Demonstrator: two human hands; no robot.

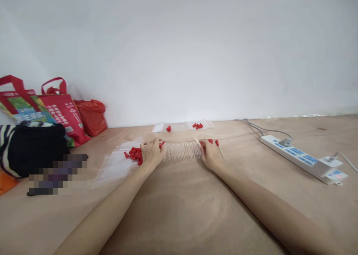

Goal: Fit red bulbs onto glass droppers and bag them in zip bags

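A row of thin pale sticks [183,151] lies side by side on the wooden table between my hands. My left hand [152,151] is closed at the row's left end, its fingertips at a small red piece [162,144]. Under and beside that hand is a pile of red pieces [135,154] on clear plastic bags [113,165]. At the row's right end my right hand [209,154] is closed, a pale stick showing at its fingertips. Just right of it lies a red-tipped stick [220,150], with another red tip [210,141] close by.
Near the wall lies a clear bag [179,127] with red pieces and sticks. A white power strip [303,159] with grey cables is at the right. Shopping bags [65,115], a red plastic bag [91,117], a black cloth item [36,147] and a pixelated object [60,175] are at the left.
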